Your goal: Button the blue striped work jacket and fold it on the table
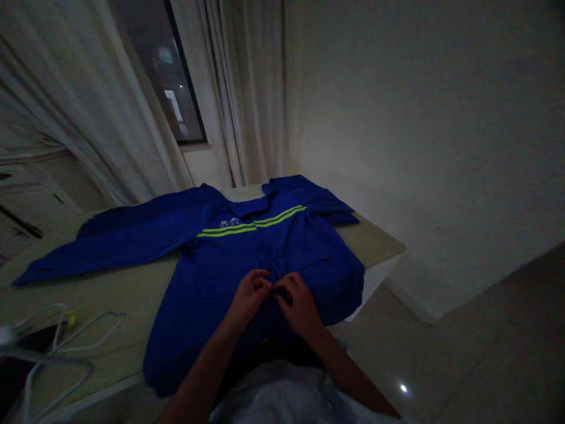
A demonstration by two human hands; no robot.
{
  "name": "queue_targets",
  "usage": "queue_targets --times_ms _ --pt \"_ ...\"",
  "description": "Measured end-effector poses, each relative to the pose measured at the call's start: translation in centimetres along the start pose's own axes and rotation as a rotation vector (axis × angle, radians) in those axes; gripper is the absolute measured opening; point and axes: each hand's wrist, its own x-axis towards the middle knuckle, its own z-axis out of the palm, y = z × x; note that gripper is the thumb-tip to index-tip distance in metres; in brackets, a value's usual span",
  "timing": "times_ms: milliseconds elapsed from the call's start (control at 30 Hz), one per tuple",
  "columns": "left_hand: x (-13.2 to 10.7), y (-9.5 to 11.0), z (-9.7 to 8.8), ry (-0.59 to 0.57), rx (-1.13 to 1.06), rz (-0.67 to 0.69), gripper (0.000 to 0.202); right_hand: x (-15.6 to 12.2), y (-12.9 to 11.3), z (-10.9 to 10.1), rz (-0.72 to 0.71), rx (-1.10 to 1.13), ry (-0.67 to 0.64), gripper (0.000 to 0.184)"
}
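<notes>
A blue long-sleeved work jacket [229,256] lies spread front side up, its collar at the far end and its hem hanging over the near edge. Yellow-green stripes cross the chest, with a small white print above them on the left. At the lower part of the front opening, my left hand [251,294] pinches the cloth between thumb and fingers. Close beside it, my right hand [296,299] pinches the other side of the same opening. The fingertips of both hands nearly touch. Whatever fastener lies between them is too small and dark to make out.
The pale table [375,238] stands against a wall, its right corner sticking out over the floor. White cables [88,347] and a dark flat object [42,344] lie at the near left. Behind the table hang long curtains [247,88] beside a dark window [163,70].
</notes>
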Motion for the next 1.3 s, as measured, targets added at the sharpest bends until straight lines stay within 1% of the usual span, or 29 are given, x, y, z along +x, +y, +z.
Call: queue_targets --times_ms 67,133,200,267,300,333,367,433,467,500,533,567,633,667,733,800,867,933,967,1033,1067,1100,1133,1167,1200,1233,1300 --pt "-0.2 0.2 0.2 0.012 0.037 -0.012 0.054 -0.5 0.5 0.4 -0.075 -0.021 0.044 0.017" --pt "-0.7 0.6 0.0 0.016 0.102 -0.003 0.052 -0.9 0.8 0.5 -0.112 -0.033 0.077 0.012" --pt "-1.6 1.2 -0.9 0.003 0.223 0.058 0.045 -0.8 0.9 0.1 -0.129 -0.035 0.053 0.008" --pt "-2.8 1.8 -3.1 0.033 0.443 0.181 0.038 -0.3 1.0 -1.1 -0.146 -0.042 -0.015 0.006" --pt "-3.5 2.0 -4.6 0.083 0.591 0.252 0.038 0.1 1.1 -2.1 -0.141 -0.053 -0.034 0.008" --pt "-4.2 2.0 -6.3 0.166 0.752 0.311 0.04 0.5 1.5 -3.2 -0.122 -0.076 -0.023 0.012" --pt "-5.0 1.8 -8.1 0.27 0.913 0.347 0.044 0.8 2.1 -4.4 -0.087 -0.118 0.024 0.016" --pt "-6.7 0.5 -11.4 0.474 1.182 0.331 0.057 1.4 4.1 -7.3 0.014 -0.274 0.188 0.027" --pt "-7.7 -0.5 -12.7 0.516 1.27 0.3 0.062 1.5 5.4 -8.7 0.068 -0.379 0.272 0.032" --pt "-8.7 -1.6 -13.7 0.518 1.323 0.283 0.065 1.5 6.7 -10.1 0.116 -0.482 0.334 0.036" --pt "-9.7 -2.8 -14.4 0.486 1.351 0.288 0.066 1.4 8.0 -11.3 0.152 -0.56 0.362 0.04" --pt "-10.7 -3.9 -14.8 0.44 1.363 0.314 0.067 1.2 9.2 -12.4 0.177 -0.615 0.366 0.043" --pt "-12.5 -5.7 -15.1 0.35 1.376 0.398 0.071 0.8 10.9 -14.1 0.218 -0.659 0.351 0.049" --pt "-13.2 -6.2 -15.0 0.317 1.386 0.438 0.073 0.6 11.3 -14.6 0.245 -0.664 0.352 0.052" --pt "-14.2 -6.6 -14.6 0.263 1.419 0.489 0.08 0.5 11.6 -15.4 0.314 -0.656 0.37 0.058" --pt "-14.9 -6.6 -14.1 0.234 1.468 0.521 0.087 0.4 11.3 -16.2 0.376 -0.56 0.341 0.063" --pt "-15.4 -6.5 -13.7 0.195 1.509 0.564 0.088 0.2 11.0 -17.2 0.416 -0.362 0.246 0.066" --pt "-15.8 -6.5 -13.6 0.145 1.518 0.604 0.078 -0.1 10.8 -18.5 0.461 -0.197 0.157 0.064" --pt "-15.8 -6.5 -13.6 0.139 1.503 0.603 0.07 -0.2 10.8 -19.1 0.492 -0.183 0.149 0.06" --pt "-15.5 -6.1 -13.7 0.179 1.439 0.563 0.051 -0.2 10.5 -19.8 0.549 -0.282 0.211 0.048" --pt "-15.0 -5.6 -13.8 0.214 1.399 0.542 0.044 0.0 10.1 -19.6 0.557 -0.343 0.253 0.041" --pt "-14.3 -5.1 -13.7 0.25 1.362 0.531 0.039 0.3 9.4 -18.9 0.541 -0.375 0.283 0.037" --pt "-13.4 -4.4 -13.5 0.278 1.334 0.53 0.037 0.8 8.6 -17.7 0.5 -0.368 0.285 0.036" --pt "-12.3 -3.5 -13.1 0.293 1.318 0.537 0.038 1.2 7.4 -16.0 0.432 -0.331 0.254 0.038" --pt "-10.9 -2.6 -12.5 0.286 1.315 0.546 0.039 1.6 6.1 -13.9 0.354 -0.282 0.198 0.043" --pt "-9.3 -1.6 -11.8 0.263 1.32 0.552 0.042 1.9 4.8 -11.4 0.265 -0.248 0.116 0.048" --pt "-5.5 0.5 -10.2 0.162 1.348 0.532 0.048 1.9 2.1 -6.1 0.093 -0.28 -0.079 0.063"
